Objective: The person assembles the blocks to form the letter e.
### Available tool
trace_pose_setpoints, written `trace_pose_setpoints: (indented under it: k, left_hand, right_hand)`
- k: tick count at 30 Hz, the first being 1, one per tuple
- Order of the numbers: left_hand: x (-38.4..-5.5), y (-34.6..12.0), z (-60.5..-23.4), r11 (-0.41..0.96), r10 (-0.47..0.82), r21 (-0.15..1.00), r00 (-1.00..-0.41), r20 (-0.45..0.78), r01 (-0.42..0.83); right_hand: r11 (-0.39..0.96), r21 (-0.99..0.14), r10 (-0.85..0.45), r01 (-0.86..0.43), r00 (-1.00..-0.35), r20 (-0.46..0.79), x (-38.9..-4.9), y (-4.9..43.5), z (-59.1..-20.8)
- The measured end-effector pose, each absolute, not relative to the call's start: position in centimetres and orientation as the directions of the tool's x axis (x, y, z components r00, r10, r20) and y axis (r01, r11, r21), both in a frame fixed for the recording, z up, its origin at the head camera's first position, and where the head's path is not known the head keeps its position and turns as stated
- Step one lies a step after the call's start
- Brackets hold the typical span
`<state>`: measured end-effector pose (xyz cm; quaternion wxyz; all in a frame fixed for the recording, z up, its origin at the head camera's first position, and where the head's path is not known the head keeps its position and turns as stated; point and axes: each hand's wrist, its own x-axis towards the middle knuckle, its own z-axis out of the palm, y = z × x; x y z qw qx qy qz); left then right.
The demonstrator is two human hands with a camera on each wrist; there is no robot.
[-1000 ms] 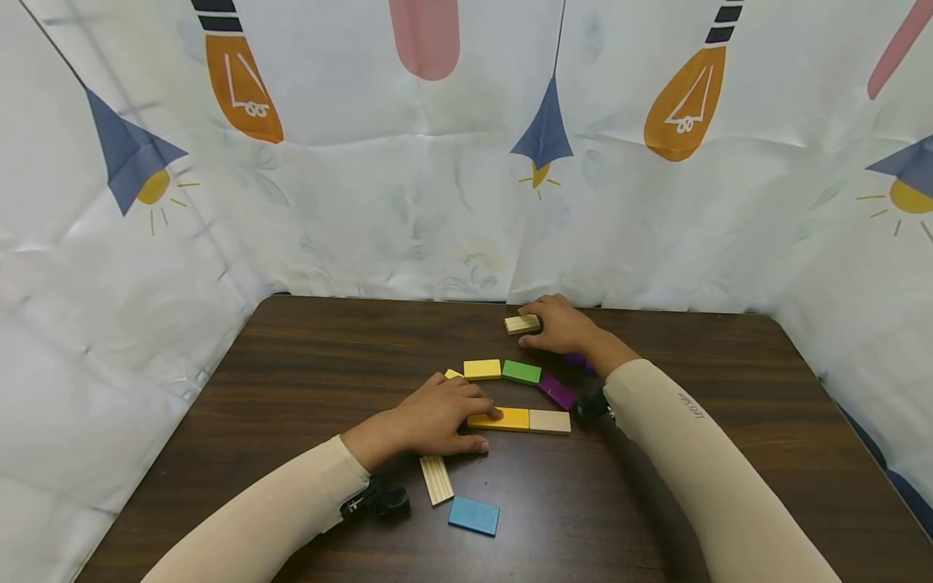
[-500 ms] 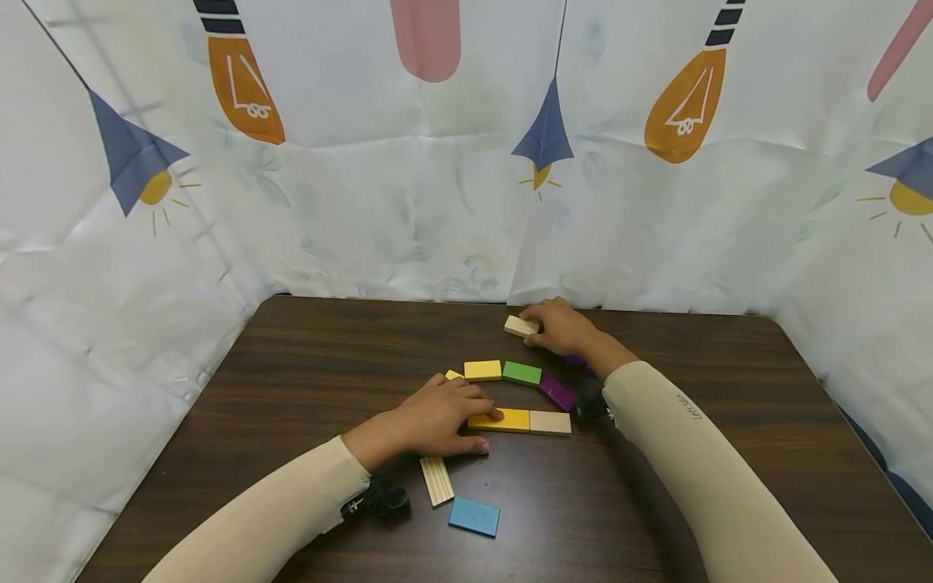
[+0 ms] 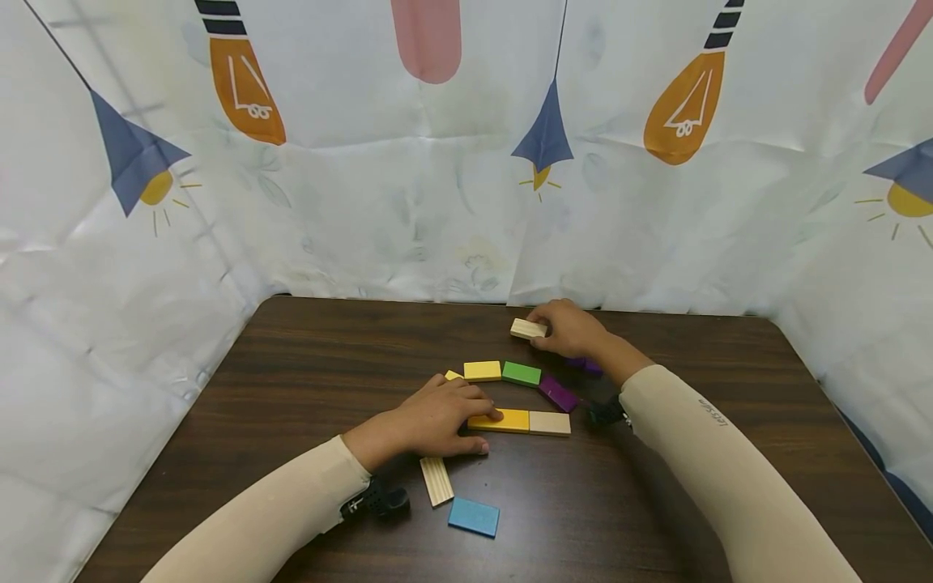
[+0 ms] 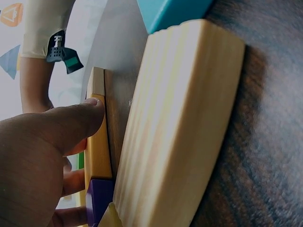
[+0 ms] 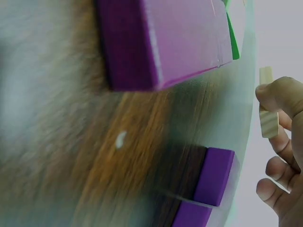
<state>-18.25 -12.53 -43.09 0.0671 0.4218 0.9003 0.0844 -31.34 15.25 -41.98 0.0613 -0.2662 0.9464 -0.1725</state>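
My right hand pinches a pale wooden block between thumb and fingers near the far table edge. In the right wrist view the same block sits in the fingers, the other fingertips curving freely. My left hand rests over the left end of a row, a fingertip on an orange-yellow block. A pale block adjoins it. Beneath my left fingers, a dark purple block shows in the left wrist view. Behind, a yellow block, a green block and a magenta block form an arc.
On the near side lie a grooved pale block and a blue block, almost touching. Purple blocks lie beneath my right forearm. The brown table ends at a patterned white curtain.
My right hand has shifted slightly right and toward me, carrying the pale block with it. The left hand stays in place on the row.
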Motion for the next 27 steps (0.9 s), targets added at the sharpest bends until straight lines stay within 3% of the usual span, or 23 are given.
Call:
trace_pose_setpoints:
  k: [27]
  left_hand:
    - [-18.4,-12.3,-43.0,0.634,0.768,0.207,-0.637,-0.063,0.745]
  right_hand:
    - [0.746,-0.340,-0.594,-0.573,-0.803,0.049,-25.1,17.7,-41.1]
